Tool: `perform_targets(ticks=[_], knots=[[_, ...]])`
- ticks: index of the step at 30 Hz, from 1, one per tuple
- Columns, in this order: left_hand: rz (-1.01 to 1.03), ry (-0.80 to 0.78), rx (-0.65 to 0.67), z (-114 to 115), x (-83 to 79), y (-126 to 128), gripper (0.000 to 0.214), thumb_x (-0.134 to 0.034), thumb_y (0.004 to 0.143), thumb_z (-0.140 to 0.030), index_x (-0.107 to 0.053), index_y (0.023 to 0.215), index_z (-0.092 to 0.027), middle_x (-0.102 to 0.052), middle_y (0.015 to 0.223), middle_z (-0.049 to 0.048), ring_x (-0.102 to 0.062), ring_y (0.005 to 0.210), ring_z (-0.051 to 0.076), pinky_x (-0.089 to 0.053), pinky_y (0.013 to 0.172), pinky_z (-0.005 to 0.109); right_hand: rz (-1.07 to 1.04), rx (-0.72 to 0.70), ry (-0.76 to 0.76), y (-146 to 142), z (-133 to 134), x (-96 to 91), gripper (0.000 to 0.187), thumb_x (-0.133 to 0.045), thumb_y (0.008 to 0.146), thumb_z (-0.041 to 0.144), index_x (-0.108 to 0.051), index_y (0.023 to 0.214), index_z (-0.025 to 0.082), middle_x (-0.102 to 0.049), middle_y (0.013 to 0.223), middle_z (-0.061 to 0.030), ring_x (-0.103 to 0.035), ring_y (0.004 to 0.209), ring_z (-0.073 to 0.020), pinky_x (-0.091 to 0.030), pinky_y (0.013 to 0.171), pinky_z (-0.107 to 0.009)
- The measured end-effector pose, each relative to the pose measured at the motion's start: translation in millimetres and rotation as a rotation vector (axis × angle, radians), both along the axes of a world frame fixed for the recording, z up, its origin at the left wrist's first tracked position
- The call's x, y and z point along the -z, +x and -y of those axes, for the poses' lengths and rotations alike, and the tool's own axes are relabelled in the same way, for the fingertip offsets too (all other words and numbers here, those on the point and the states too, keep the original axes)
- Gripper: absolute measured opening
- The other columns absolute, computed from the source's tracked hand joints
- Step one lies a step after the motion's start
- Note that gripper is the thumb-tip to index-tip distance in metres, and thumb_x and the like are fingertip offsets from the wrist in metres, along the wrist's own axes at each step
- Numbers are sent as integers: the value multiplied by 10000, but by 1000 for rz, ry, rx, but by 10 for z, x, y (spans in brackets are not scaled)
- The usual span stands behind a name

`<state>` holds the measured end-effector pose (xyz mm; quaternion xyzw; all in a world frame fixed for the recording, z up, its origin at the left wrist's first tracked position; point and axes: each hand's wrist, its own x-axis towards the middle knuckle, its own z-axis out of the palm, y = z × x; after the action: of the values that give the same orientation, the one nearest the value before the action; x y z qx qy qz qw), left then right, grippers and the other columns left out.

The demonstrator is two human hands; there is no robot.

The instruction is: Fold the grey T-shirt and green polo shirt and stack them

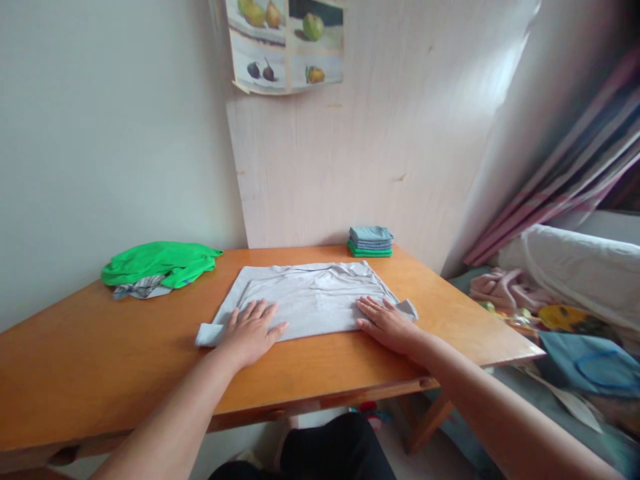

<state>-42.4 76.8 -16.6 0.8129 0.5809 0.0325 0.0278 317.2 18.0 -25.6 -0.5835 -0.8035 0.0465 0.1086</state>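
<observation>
Grey shirt lies flat, partly folded, at the middle of the desk. Left hand presses its near left corner, right hand its near right edge; fingers of both are spread flat, holding nothing. Green cloth lies far left; folded stack at the wall.

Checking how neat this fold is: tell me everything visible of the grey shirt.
The grey shirt is light grey, thin soft cloth by its look, lying flat on the wooden table near its front edge. It is folded into a broad band, with a seam line along its far side and shallow creases. A small flap sticks out at each near corner. The left hand lies flat on its near left part, the right hand on its near right.
</observation>
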Motion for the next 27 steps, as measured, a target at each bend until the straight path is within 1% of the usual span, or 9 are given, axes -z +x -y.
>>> perform_targets(ticks=[3,6,9,11,16,18,21,24,27], knots=[[-25,-10,-14,24,-32,11,783,-266,914,-698,-297,1555,-251,-193,1637,76,-135,1514,321,-87,1183,582,-30,109,48,360,-5,10,659,-267,993,596,-450,1479,192,-389,1553,-112,-275,1470,-283,-206,1183,-531],[-20,1,-10,37,-36,14,771,-291,916,-680,-305,1553,-246,-208,1633,79,-147,1511,322,-96,1183,582,-142,276,167,674,-8,-41,593,-272,997,544,-559,1383,196,-534,1450,-113,-440,1378,-277,-343,1122,-453],[26,25,-2,16,0,12,753,-344,907,-662,-345,1537,-248,-239,1624,89,-172,1504,336,-100,1177,600,-199,523,251,888,15,-96,493,-341,970,502,-694,1164,217,-714,1176,-108,-643,1106,-274,-483,908,-364],[100,32,11,-25,25,-6,735,-394,893,-645,-406,1505,-237,-301,1603,101,-210,1492,345,-113,1178,598,-188,613,213,967,44,-100,438,-391,938,496,-732,990,226,-756,951,-80,-684,904,-252,-482,752,-319],[591,146,60,-156,-74,-311,612,-409,903,-563,-570,1330,-155,-576,1407,137,-519,1307,266,-359,1118,402,-256,551,129,1048,85,19,380,-483,858,514,-725,841,221,-735,775,-41,-654,732,-210,-424,629,-286],[764,280,-51,-164,-170,-569,554,-411,902,-555,-609,1236,-159,-655,1287,126,-606,1182,247,-438,1033,361,-266,532,117,1080,66,85,368,-502,833,516,-722,825,220,-728,760,-40,-650,722,-219,-426,628,-297],[802,417,-306,-75,-275,-974,464,-446,881,-537,-646,1089,-174,-719,1095,95,-654,1028,247,-485,907,340,-292,508,137,1128,11,163,349,-522,809,498,-726,875,222,-740,820,-47,-661,760,-238,-444,655,-316],[765,334,-411,100,-270,-1208,424,-484,857,-560,-658,942,-182,-724,914,55,-656,890,238,-478,786,313,-352,530,170,1137,-31,201,355,-522,796,496,-722,914,228,-743,859,-56,-669,798,-257,-464,685,-335],[811,138,-334,256,-190,-1223,410,-551,817,-576,-651,860,-181,-706,843,29,-639,832,221,-456,740,293,-418,591,191,1096,-43,208,380,-504,801,522,-703,946,233,-742,917,-70,-674,861,-283,-478,716,-358]])
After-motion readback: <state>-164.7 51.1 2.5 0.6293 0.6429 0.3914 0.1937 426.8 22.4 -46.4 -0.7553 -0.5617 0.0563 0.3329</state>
